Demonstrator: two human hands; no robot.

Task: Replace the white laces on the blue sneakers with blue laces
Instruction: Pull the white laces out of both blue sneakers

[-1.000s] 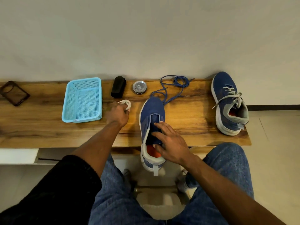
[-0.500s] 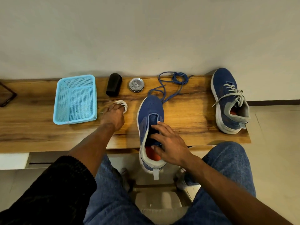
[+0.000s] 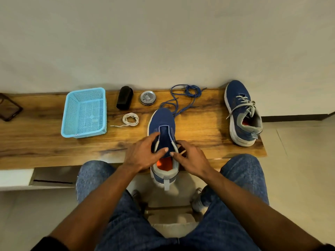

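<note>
left hand grips unlaced sneaker collar | right hand seemingly pinches its tongue | risk: heel overhangs tabletop, a tug could tip it off | blue lace beyond its toe

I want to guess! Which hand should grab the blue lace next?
Probably the right hand: the blue lace lies beyond the laceless sneaker, toward that side. The left hand is farther.

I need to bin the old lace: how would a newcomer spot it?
On the wooden bench, look between the light blue basket and the unlaced sneaker. The white lace lies there in a small coil, unlike the blue lace farther back.
</note>
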